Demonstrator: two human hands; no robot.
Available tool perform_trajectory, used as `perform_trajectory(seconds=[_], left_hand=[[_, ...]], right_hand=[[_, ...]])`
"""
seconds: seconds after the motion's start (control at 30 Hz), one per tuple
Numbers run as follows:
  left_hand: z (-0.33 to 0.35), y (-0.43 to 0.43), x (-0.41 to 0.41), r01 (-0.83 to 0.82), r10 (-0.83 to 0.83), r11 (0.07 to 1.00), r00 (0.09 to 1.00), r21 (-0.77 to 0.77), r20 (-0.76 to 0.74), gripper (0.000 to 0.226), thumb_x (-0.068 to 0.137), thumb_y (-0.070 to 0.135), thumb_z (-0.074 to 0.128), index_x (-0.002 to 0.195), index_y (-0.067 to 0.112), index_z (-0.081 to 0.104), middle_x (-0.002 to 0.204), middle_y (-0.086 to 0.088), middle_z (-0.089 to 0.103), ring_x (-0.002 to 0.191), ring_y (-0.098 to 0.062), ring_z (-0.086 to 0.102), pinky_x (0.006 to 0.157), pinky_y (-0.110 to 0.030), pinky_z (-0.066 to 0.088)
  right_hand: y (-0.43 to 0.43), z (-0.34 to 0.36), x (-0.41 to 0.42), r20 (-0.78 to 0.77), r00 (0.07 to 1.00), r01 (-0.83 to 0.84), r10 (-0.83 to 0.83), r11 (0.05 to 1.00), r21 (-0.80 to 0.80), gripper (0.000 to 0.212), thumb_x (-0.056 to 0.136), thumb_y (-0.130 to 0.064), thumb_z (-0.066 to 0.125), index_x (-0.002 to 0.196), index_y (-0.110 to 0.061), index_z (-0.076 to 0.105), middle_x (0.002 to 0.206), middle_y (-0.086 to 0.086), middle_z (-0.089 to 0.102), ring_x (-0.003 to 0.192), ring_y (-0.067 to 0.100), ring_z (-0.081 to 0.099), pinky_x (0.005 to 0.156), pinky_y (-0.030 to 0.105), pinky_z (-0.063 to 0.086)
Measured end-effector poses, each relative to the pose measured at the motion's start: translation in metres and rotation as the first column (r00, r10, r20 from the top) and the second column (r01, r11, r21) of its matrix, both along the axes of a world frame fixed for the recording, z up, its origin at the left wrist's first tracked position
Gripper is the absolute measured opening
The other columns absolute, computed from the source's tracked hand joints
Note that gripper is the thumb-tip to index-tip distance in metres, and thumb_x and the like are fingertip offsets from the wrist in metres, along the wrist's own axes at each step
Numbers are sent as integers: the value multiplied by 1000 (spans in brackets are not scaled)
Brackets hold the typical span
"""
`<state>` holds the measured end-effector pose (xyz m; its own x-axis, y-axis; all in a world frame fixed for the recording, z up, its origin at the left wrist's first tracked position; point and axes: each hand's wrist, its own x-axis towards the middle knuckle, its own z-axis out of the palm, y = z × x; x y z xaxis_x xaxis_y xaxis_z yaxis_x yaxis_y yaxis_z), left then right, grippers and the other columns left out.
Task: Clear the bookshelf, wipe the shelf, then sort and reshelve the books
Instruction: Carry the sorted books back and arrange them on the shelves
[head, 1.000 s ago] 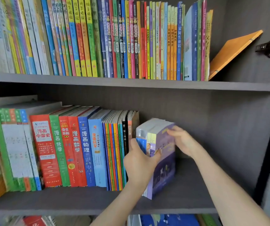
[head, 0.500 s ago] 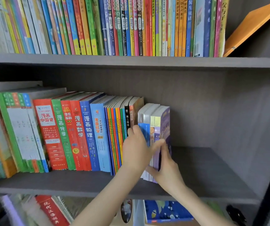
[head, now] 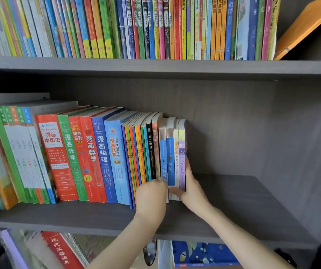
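A small group of thin books (head: 172, 152), blue, white and purple spines, stands upright at the right end of the row of books (head: 97, 152) on the grey middle shelf (head: 233, 200). My right hand (head: 189, 188) grips this group low down, fingers along the purple cover and thumb across the bottom of the spines. My left hand (head: 152, 194) is blurred, with curled fingers against the lower spines where the group meets the row; it holds nothing that I can see.
The upper shelf is packed with colourful thin books (head: 155, 26), and an orange book (head: 307, 24) leans at its right end. Bare shelf lies right of my hands, up to the side wall (head: 311, 133). A red book (head: 62, 251) and a blue one (head: 204, 255) lie below.
The group of books has been pushed left, flush against the row. My right hand slid from its top to its lower right side, and my left hand dropped to the lower spines.
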<state>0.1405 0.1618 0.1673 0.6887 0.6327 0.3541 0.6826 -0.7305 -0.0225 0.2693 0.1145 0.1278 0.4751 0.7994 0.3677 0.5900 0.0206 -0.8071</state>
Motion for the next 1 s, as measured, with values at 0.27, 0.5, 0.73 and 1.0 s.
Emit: perform_trajectory(seconds=[0.27, 0.5, 0.73, 1.0], left_hand=[[-1, -13, 10, -153, 157, 984, 987, 87, -35, 22, 92, -3, 45, 112, 6, 50, 80, 0, 55, 70, -17, 58, 41, -24, 22], [5, -22, 18, -183, 183, 982, 983, 33, 17, 17, 89, -7, 47, 101, 3, 52, 57, 0, 33, 61, -15, 46, 45, -22, 23], [7, -26, -8, -131, 132, 991, 991, -21, 34, 14, 92, 1, 50, 86, 12, 55, 68, -1, 47, 57, -18, 44, 46, -25, 29], [-12, -25, -163, -297, 345, 937, 864, -181, 367, 28, 96, 37, 47, 81, 17, 61, 70, 2, 66, 64, -21, 60, 53, -28, 41]], right_hand=[[2, -7, 2, 39, 999, 1, -1, 1000, -3, 101, 87, -21, 69, 145, -51, -7, 152, -13, 32, 133, 1, 37, 107, 34, 40], [-5, 3, -5, 112, 991, 86, -73, 990, -108, 103, 86, -25, 70, 150, -39, -11, 154, -3, 33, 136, 23, 41, 107, 45, 41], [-22, 19, -24, 195, 964, 204, -183, 975, -93, 87, 84, -25, 72, 149, -29, 14, 143, -2, 47, 127, 21, 51, 97, 43, 50], [-44, 39, -99, 445, 835, 148, -324, 911, 385, 41, 84, -19, 72, 121, -8, 58, 117, 6, 65, 105, 22, 63, 84, 37, 55]])
